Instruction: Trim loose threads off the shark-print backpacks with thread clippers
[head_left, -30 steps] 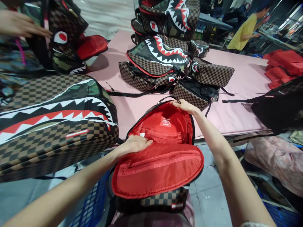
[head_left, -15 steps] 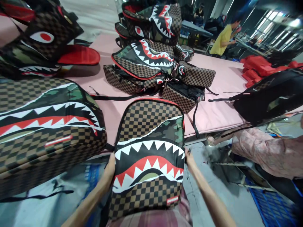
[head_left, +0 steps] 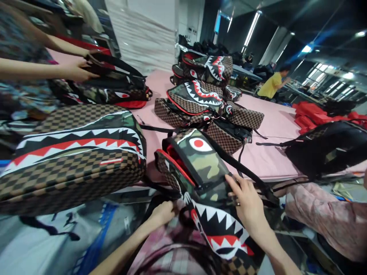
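A camouflage and checkered backpack (head_left: 219, 214) with shark teeth and a red eye lies tilted between my hands, over my lap and the table edge. Its red-trimmed opening faces the left. My right hand (head_left: 248, 200), wearing a ring, lies on the backpack's camouflage side with its fingers spread. At the backpack's left edge, my left hand (head_left: 163, 214) is closed on something I cannot make out. Close by on the left rests a large checkered backpack (head_left: 71, 152) with a shark mouth.
Several backpacks (head_left: 200, 95) are piled on the pink table (head_left: 275, 118). A black backpack (head_left: 323, 149) and red items (head_left: 315, 116) are at right. Another person's hands (head_left: 74, 68) hold a bag at upper left. A person in yellow (head_left: 269, 86) stands farther back.
The upright backpack between my hands has been turned and tilted, showing its eye side. My right hand has moved onto its side. A co-worker's arms have appeared at upper left, and the view has shifted.
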`<state>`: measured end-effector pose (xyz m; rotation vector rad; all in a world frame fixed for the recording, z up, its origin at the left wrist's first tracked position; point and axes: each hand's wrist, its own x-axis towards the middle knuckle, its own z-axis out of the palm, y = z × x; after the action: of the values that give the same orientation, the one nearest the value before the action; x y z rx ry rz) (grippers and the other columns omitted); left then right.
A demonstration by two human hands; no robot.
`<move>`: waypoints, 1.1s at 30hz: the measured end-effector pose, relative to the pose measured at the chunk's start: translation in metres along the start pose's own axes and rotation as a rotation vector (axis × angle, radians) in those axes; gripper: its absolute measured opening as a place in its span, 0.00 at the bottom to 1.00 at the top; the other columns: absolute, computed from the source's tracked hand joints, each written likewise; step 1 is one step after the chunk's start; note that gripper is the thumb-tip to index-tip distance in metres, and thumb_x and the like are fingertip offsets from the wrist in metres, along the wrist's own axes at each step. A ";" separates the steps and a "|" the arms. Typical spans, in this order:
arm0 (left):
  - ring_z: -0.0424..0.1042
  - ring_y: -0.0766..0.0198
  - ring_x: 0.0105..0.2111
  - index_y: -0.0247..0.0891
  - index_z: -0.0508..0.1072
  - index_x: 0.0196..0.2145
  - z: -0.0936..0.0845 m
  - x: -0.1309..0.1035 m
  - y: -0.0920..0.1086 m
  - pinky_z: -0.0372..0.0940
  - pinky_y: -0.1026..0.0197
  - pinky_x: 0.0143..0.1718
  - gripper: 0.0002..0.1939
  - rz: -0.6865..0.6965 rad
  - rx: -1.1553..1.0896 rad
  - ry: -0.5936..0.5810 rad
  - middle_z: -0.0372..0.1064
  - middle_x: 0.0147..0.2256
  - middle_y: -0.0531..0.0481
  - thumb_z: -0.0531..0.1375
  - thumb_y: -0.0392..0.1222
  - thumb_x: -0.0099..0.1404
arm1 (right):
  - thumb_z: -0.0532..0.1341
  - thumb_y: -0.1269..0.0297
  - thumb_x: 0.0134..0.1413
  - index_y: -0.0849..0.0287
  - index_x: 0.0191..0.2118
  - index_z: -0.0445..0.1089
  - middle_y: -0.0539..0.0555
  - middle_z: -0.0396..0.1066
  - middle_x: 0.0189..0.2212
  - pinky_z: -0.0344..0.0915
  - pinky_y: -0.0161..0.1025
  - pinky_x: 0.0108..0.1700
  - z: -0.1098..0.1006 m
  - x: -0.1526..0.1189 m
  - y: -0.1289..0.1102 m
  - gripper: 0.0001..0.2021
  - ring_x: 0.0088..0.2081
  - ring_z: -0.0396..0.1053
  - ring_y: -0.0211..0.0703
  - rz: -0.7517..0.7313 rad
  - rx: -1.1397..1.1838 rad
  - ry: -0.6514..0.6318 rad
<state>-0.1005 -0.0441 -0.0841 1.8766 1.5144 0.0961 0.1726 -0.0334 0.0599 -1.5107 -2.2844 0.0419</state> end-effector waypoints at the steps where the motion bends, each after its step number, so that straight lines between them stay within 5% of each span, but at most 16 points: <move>1: 0.72 0.60 0.25 0.36 0.72 0.24 -0.013 -0.014 0.006 0.63 0.63 0.25 0.13 -0.003 -0.040 0.017 0.73 0.24 0.48 0.50 0.36 0.60 | 0.48 0.79 0.49 0.42 0.61 0.55 0.53 0.63 0.54 0.64 0.49 0.45 0.005 -0.003 -0.006 0.34 0.49 0.62 0.53 -0.022 -0.085 0.015; 2: 0.71 0.63 0.24 0.37 0.72 0.24 -0.026 -0.029 0.014 0.63 0.64 0.27 0.15 0.030 -0.122 0.043 0.72 0.23 0.50 0.48 0.36 0.62 | 0.48 0.82 0.47 0.41 0.61 0.54 0.53 0.63 0.54 0.65 0.49 0.43 0.010 -0.007 -0.010 0.37 0.48 0.62 0.53 -0.039 -0.143 0.031; 4: 0.68 0.66 0.23 0.38 0.71 0.27 -0.050 -0.054 0.037 0.63 0.65 0.27 0.19 0.129 -0.217 0.303 0.69 0.21 0.53 0.45 0.43 0.67 | 0.47 0.84 0.44 0.42 0.63 0.50 0.53 0.63 0.54 0.64 0.49 0.41 0.019 -0.012 -0.015 0.40 0.46 0.61 0.53 -0.072 -0.205 0.050; 5: 0.68 0.65 0.26 0.38 0.72 0.29 -0.058 -0.062 0.051 0.64 0.64 0.30 0.19 0.200 -0.196 0.458 0.70 0.24 0.52 0.45 0.45 0.68 | 0.48 0.84 0.44 0.43 0.63 0.49 0.53 0.63 0.54 0.64 0.48 0.41 0.022 -0.013 -0.017 0.40 0.46 0.61 0.53 -0.084 -0.226 0.050; 7: 0.68 0.61 0.34 0.38 0.71 0.35 -0.064 -0.065 0.076 0.64 0.60 0.35 0.16 0.349 -0.040 0.577 0.71 0.32 0.49 0.51 0.51 0.66 | 0.49 0.83 0.45 0.44 0.63 0.50 0.54 0.63 0.54 0.63 0.48 0.40 0.026 -0.014 -0.020 0.39 0.44 0.60 0.53 -0.091 -0.277 0.046; 11: 0.65 0.55 0.35 0.35 0.70 0.34 -0.049 -0.052 0.099 0.61 0.54 0.35 0.19 0.310 0.326 0.542 0.67 0.33 0.46 0.64 0.54 0.53 | 0.52 0.82 0.47 0.46 0.60 0.58 0.54 0.64 0.54 0.61 0.46 0.40 0.030 -0.013 -0.028 0.34 0.43 0.59 0.51 -0.065 -0.400 0.070; 16: 0.64 0.59 0.34 0.37 0.70 0.33 -0.062 -0.048 0.086 0.57 0.58 0.35 0.06 0.266 0.364 0.459 0.67 0.32 0.49 0.62 0.42 0.60 | 0.54 0.81 0.50 0.49 0.56 0.63 0.54 0.64 0.54 0.58 0.45 0.40 0.031 -0.010 -0.027 0.29 0.45 0.60 0.51 -0.070 -0.435 0.132; 21: 0.66 0.64 0.32 0.41 0.73 0.30 -0.091 -0.040 0.083 0.55 0.63 0.32 0.04 0.293 0.093 0.304 0.70 0.30 0.54 0.60 0.42 0.61 | 0.51 0.79 0.55 0.51 0.53 0.65 0.55 0.68 0.50 0.52 0.51 0.51 0.028 0.002 -0.030 0.23 0.53 0.58 0.52 -0.488 -0.250 0.094; 24: 0.67 0.67 0.29 0.38 0.74 0.30 -0.112 -0.038 0.093 0.55 0.65 0.29 0.05 0.271 -0.041 0.362 0.70 0.28 0.54 0.58 0.39 0.61 | 0.50 0.76 0.58 0.54 0.49 0.67 0.54 0.71 0.35 0.57 0.46 0.46 0.022 0.013 -0.035 0.18 0.41 0.65 0.44 -0.657 -0.102 0.013; 26: 0.66 0.67 0.28 0.37 0.73 0.29 -0.137 -0.037 0.099 0.56 0.65 0.30 0.06 0.248 -0.088 0.530 0.69 0.28 0.54 0.57 0.39 0.61 | 0.49 0.75 0.58 0.56 0.45 0.68 0.52 0.68 0.29 0.60 0.39 0.37 0.014 0.018 -0.031 0.15 0.32 0.64 0.40 -0.547 0.099 0.020; 29: 0.65 0.65 0.30 0.36 0.73 0.28 -0.187 -0.023 0.097 0.57 0.64 0.35 0.06 0.196 -0.248 0.783 0.69 0.28 0.53 0.59 0.41 0.59 | 0.52 0.70 0.59 0.58 0.40 0.66 0.50 0.66 0.26 0.60 0.34 0.29 0.003 0.020 -0.014 0.08 0.27 0.64 0.36 -0.193 0.515 0.114; 33: 0.63 0.64 0.30 0.32 0.73 0.26 -0.231 0.028 0.067 0.57 0.59 0.42 0.07 0.083 -0.641 0.817 0.67 0.26 0.52 0.62 0.40 0.56 | 0.56 0.64 0.57 0.58 0.34 0.64 0.44 0.59 0.17 0.55 0.33 0.25 0.013 0.025 0.023 0.04 0.20 0.58 0.33 0.146 0.943 0.346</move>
<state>-0.1451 0.0858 0.1152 1.4057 1.6116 1.3520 0.1802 0.0007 0.0505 -1.0438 -1.5051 0.7241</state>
